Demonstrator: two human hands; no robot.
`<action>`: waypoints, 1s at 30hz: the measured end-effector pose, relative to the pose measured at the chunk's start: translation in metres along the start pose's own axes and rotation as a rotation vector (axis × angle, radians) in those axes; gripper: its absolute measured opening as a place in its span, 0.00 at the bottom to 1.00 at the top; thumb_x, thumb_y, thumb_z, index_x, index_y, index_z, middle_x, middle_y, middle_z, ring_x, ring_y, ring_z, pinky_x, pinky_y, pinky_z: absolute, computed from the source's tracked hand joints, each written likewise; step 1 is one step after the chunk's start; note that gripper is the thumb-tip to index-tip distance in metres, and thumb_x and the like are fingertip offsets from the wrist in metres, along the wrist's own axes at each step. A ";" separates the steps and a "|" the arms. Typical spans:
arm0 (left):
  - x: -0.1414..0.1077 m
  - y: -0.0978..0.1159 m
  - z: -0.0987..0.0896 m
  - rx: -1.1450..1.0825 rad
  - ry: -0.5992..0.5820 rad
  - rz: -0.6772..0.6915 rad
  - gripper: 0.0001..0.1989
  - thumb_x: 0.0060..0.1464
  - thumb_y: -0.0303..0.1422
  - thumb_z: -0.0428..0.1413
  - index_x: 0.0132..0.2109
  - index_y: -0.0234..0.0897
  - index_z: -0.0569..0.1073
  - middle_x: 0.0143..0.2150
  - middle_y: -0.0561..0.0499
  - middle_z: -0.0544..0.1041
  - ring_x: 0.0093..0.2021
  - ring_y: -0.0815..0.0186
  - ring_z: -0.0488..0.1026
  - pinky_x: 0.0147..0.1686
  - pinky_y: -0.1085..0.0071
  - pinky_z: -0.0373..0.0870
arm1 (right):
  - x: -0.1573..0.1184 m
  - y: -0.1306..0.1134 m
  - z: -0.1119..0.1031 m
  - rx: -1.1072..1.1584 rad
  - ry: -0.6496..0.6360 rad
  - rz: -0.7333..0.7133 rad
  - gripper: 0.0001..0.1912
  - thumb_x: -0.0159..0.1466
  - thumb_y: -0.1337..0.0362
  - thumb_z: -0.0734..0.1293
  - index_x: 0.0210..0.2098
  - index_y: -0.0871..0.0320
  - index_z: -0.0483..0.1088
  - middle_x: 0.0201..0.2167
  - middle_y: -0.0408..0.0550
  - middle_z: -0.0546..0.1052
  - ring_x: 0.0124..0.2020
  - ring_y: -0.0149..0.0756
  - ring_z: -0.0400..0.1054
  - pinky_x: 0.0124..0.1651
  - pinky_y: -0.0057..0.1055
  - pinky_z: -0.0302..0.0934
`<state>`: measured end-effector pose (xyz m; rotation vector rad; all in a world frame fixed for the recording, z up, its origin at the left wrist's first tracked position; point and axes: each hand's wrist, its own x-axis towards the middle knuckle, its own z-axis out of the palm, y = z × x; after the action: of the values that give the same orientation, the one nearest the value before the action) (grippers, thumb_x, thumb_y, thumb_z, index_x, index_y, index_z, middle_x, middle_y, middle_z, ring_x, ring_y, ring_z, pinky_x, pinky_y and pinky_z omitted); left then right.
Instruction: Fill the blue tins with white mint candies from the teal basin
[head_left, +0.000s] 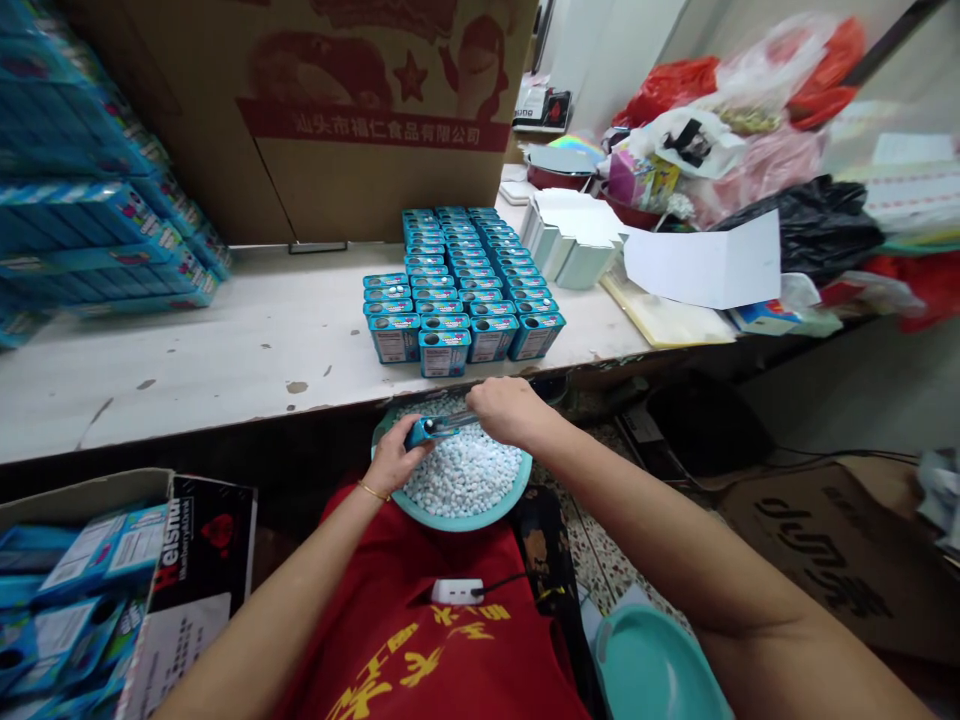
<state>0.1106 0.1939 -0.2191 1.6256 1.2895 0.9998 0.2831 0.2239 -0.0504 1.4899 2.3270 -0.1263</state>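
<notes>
In the head view, my left hand [394, 460] is closed around a small blue box [418, 433], tilted over a turquoise basin [450, 522]. My right hand [510, 408] grips a see-through scoop [454, 421], its far end at the mouth of the box. What the scoop holds is too small to make out. Many small white and pale blue candies [469, 475] fill the basin, which rests on my lap. Just beyond it, rows of similar blue boxes [444, 352] stand upright on the white table [247, 345], with round holes in their tops.
A big cardboard carton [375, 175] stands behind the rows. Packed blue boxes [82, 240] are stacked at left, and an open carton [82, 490] of loose ones sits below. White card stacks [568, 235] and plastic bags [750, 130] lie at right. A turquoise basin [660, 665] is below right.
</notes>
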 end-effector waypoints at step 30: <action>-0.012 -0.025 -0.020 -0.298 0.028 -0.208 0.21 0.43 0.38 0.58 0.45 0.36 0.66 0.42 0.49 0.73 0.42 0.62 0.70 0.44 0.65 0.66 | 0.005 0.049 0.169 0.869 0.349 0.144 0.11 0.58 0.65 0.61 0.38 0.54 0.74 0.36 0.43 0.77 0.38 0.32 0.69 0.41 0.26 0.61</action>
<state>0.0819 0.1885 -0.2368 1.2295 1.2333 1.0331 0.3689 0.2033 -0.2023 2.2049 2.5560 -1.0204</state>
